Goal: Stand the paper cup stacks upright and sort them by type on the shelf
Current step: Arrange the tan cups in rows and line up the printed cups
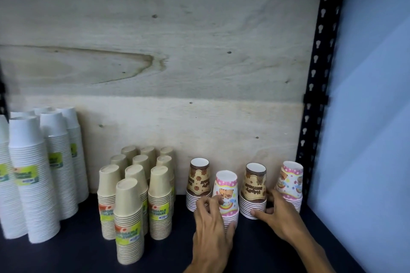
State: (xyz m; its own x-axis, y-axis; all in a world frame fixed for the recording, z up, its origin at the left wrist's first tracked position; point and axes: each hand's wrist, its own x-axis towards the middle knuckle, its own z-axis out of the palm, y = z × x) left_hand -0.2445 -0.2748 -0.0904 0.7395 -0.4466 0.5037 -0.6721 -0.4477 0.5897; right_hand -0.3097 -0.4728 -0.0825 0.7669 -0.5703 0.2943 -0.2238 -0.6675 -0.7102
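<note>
On the dark shelf (66,255) all the paper cup stacks stand upside down, bases up, sorted in groups along the plywood back panel (177,51). At the left end stand the tall white stacks (33,179), several of them with green and yellow labels. Toward the middle of the shelf is a cluster of shorter tan stacks (137,188) set in rows, the front one (129,224) closest to the shelf's front edge.

At the right end, near the black slotted upright (319,73), are four printed stacks. Two brown ones carry a cartoon print: one (199,184) at the back, the other (254,190) to its right. A pink dotted stack (226,195) stands between them, a little forward. A second pink stack (290,182) stands nearest the upright.

The left hand (213,226) holds the forward pink stack, its fingers (207,203) curled round the left side and the thumb pressed on the lower right. The right hand (280,217) grips the right brown stack, thumb across its lower front and fingers wrapped behind, between it and the far pink stack.

A pale blue wall (366,117) lies to the right of the upright.
</note>
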